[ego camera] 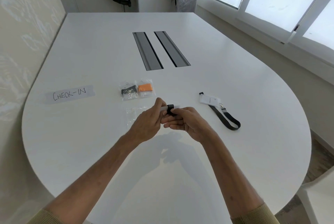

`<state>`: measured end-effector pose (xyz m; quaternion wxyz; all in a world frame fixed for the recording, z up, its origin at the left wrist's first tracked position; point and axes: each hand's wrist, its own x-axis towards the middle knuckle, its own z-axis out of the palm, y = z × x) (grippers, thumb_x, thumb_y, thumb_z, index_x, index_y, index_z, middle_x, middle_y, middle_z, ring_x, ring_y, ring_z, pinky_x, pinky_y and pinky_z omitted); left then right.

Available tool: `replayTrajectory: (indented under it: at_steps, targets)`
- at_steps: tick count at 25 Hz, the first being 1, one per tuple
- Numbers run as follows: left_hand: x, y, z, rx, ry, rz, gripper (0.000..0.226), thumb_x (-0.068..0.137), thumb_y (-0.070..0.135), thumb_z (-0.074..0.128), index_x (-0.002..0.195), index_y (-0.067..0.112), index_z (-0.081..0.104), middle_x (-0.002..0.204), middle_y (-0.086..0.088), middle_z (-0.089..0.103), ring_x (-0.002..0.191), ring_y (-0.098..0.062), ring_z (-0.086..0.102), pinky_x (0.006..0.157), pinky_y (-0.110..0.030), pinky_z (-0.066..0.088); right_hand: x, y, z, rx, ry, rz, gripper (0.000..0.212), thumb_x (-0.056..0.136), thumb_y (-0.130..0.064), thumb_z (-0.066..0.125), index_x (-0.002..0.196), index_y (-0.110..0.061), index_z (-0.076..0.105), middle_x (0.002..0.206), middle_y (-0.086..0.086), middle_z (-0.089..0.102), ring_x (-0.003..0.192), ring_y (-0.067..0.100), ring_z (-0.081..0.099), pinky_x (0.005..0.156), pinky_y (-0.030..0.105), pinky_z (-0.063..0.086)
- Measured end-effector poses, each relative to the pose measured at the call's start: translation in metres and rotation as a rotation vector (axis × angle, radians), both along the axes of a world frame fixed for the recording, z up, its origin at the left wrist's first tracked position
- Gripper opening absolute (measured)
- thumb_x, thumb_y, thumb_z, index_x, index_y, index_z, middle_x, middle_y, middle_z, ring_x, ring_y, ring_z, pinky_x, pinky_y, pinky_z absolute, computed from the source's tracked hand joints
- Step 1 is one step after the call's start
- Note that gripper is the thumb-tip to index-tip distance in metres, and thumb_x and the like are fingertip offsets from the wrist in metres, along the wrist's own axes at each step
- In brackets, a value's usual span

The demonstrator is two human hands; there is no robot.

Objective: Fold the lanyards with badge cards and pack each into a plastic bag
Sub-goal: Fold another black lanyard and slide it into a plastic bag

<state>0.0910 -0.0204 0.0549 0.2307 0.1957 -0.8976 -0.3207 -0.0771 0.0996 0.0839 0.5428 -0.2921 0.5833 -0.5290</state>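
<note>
**Glossy white table, black bundle held in both hands**

Smooth and reflective, the white table (90, 142) has a rounded near end and two long grey cable slots (147, 51) set into its middle; a paper strip (69, 94) at the left reads "CHECK-IN" in hand lettering. Above the table's near half, the left hand (147, 124) and right hand (189, 124) meet, fingers curled, both pinching a black lanyard (170, 109) wound as a flat band around a white badge card (178, 106). Just beside the left hand lies a crinkled clear plastic bag (132, 113), flat on the table; beyond it sit two filled bags side by side, one holding a black fold (128, 91), one an orange fold (145, 88). Well to the right, a loose dark lanyard (228, 119) lies looped, clipped to its white card (210, 100).
</note>
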Motion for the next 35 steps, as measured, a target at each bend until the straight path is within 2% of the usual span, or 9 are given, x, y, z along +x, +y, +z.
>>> replayTrajectory:
  at_steps: [3, 6, 11, 15, 18, 22, 26, 30, 35]
  targets:
    - [0.003, 0.002, -0.004, -0.019, -0.051, -0.009, 0.023, 0.106, 0.009, 0.04, 0.114, 0.031, 0.036, 0.091, 0.003, 0.061, 0.071, -0.031, 0.06, 0.063, -0.053, 0.055, 0.0, 0.002, -0.001, -0.007, -0.023, 0.002, 0.044, 0.113, -0.033, 0.056, 0.118, 0.003, 0.081, 0.114, 0.024, 0.083, 0.105, 0.035, 0.084, 0.08, 0.027, 0.066]
    - [0.005, 0.005, -0.008, -0.113, -0.063, 0.0, 0.032, 0.103, 0.002, 0.044, 0.122, 0.028, 0.042, 0.087, 0.007, 0.057, 0.065, -0.026, 0.056, 0.055, -0.045, 0.052, -0.002, 0.004, -0.002, -0.005, -0.042, -0.025, 0.047, 0.11, -0.041, 0.064, 0.117, 0.002, 0.083, 0.114, 0.024, 0.083, 0.107, 0.035, 0.084, 0.082, 0.028, 0.067]
    - [0.001, 0.012, -0.014, -0.388, -0.14, -0.026, 0.047, 0.097, -0.008, 0.047, 0.138, 0.015, 0.052, 0.124, 0.002, 0.057, 0.09, -0.02, 0.059, 0.055, -0.038, 0.052, -0.001, 0.007, -0.008, 0.036, 0.004, -0.113, 0.043, 0.108, -0.042, 0.07, 0.111, -0.002, 0.086, 0.108, 0.021, 0.085, 0.105, 0.03, 0.085, 0.084, 0.027, 0.069]
    - [0.001, 0.022, -0.027, -0.33, -0.119, -0.052, 0.049, 0.099, 0.007, 0.057, 0.145, 0.02, 0.048, 0.145, 0.006, 0.054, 0.11, -0.019, 0.062, 0.077, -0.034, 0.056, -0.009, 0.014, -0.011, 0.138, 0.112, -0.142, 0.036, 0.107, -0.028, 0.065, 0.108, 0.003, 0.083, 0.099, 0.022, 0.085, 0.097, 0.031, 0.086, 0.077, 0.027, 0.069]
    - [0.002, 0.031, -0.039, -0.232, -0.124, -0.066, 0.054, 0.1, 0.028, 0.062, 0.15, 0.029, 0.042, 0.149, 0.013, 0.054, 0.128, -0.012, 0.057, 0.101, -0.03, 0.05, -0.02, 0.024, -0.012, 0.262, 0.215, -0.087, 0.029, 0.106, -0.024, 0.063, 0.104, -0.002, 0.083, 0.094, 0.022, 0.085, 0.088, 0.033, 0.086, 0.073, 0.03, 0.069]
    - [-0.003, 0.045, -0.055, -0.231, -0.228, -0.094, 0.06, 0.107, 0.044, 0.054, 0.164, 0.03, 0.04, 0.168, 0.013, 0.043, 0.153, -0.01, 0.041, 0.123, -0.032, 0.037, -0.031, 0.035, -0.021, 0.434, 0.341, -0.007, 0.029, 0.107, -0.025, 0.063, 0.098, -0.004, 0.081, 0.089, 0.017, 0.085, 0.074, 0.027, 0.083, 0.063, 0.028, 0.063]
    - [-0.006, 0.059, -0.066, -0.227, -0.298, -0.121, 0.066, 0.11, 0.048, 0.05, 0.171, 0.026, 0.034, 0.174, 0.011, 0.038, 0.159, -0.01, 0.034, 0.13, -0.033, 0.03, -0.036, 0.042, -0.036, 0.513, 0.515, -0.077, 0.034, 0.107, -0.029, 0.069, 0.098, 0.003, 0.077, 0.085, 0.014, 0.079, 0.065, 0.024, 0.074, 0.063, 0.033, 0.064]
    - [-0.007, 0.065, -0.071, -0.243, -0.337, -0.122, 0.068, 0.112, 0.047, 0.048, 0.173, 0.024, 0.029, 0.179, 0.01, 0.029, 0.162, -0.011, 0.029, 0.131, -0.029, 0.023, -0.037, 0.048, -0.05, 0.475, 0.742, -0.226, 0.029, 0.1, -0.025, 0.073, 0.098, 0.004, 0.078, 0.09, 0.02, 0.082, 0.082, 0.039, 0.082, 0.087, 0.05, 0.069]
    - [-0.01, 0.072, -0.075, -0.252, -0.355, -0.134, 0.068, 0.114, 0.048, 0.046, 0.174, 0.022, 0.026, 0.182, 0.009, 0.02, 0.167, -0.011, 0.018, 0.135, -0.031, 0.02, -0.026, 0.051, -0.057, 0.451, 0.974, -0.298, 0.017, 0.098, -0.026, 0.071, 0.104, -0.01, 0.072, 0.099, 0.013, 0.077, 0.092, 0.037, 0.073, 0.077, 0.043, 0.061]
